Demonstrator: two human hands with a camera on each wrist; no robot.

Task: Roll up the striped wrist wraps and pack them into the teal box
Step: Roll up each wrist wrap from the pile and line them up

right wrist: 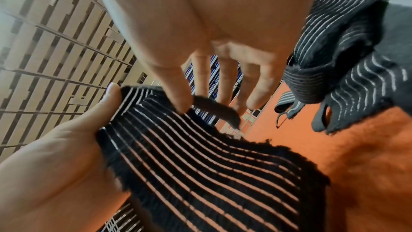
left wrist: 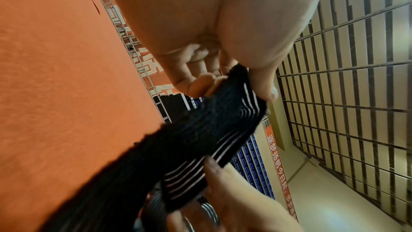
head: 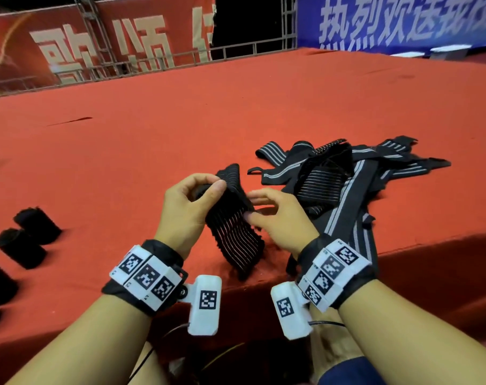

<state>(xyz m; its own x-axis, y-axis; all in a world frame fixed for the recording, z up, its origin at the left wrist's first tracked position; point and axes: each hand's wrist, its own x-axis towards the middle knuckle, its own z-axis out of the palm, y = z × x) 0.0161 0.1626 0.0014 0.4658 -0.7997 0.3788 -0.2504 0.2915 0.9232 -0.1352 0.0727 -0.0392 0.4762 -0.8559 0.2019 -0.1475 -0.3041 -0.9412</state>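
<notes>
My left hand (head: 217,184) pinches the top end of a black wrist wrap with thin pale stripes (head: 236,234) between thumb and fingers, just above the red table. The wrap hangs down toward the table's near edge. My right hand (head: 250,207) pinches the wrap's right edge a little lower. In the left wrist view the thumb and curled fingers of the left hand (left wrist: 236,84) clamp the wrap (left wrist: 200,138). In the right wrist view the right hand (right wrist: 200,101) has its thumb on the folded top of the wrap (right wrist: 200,165) and its fingers behind it. No teal box is in view.
A loose pile of striped wraps (head: 347,173) lies right of my hands, some hanging over the table's front edge. Several rolled black wraps (head: 37,225) stand at the left. The red cloth table (head: 153,120) stretches far back to banners and metal railings.
</notes>
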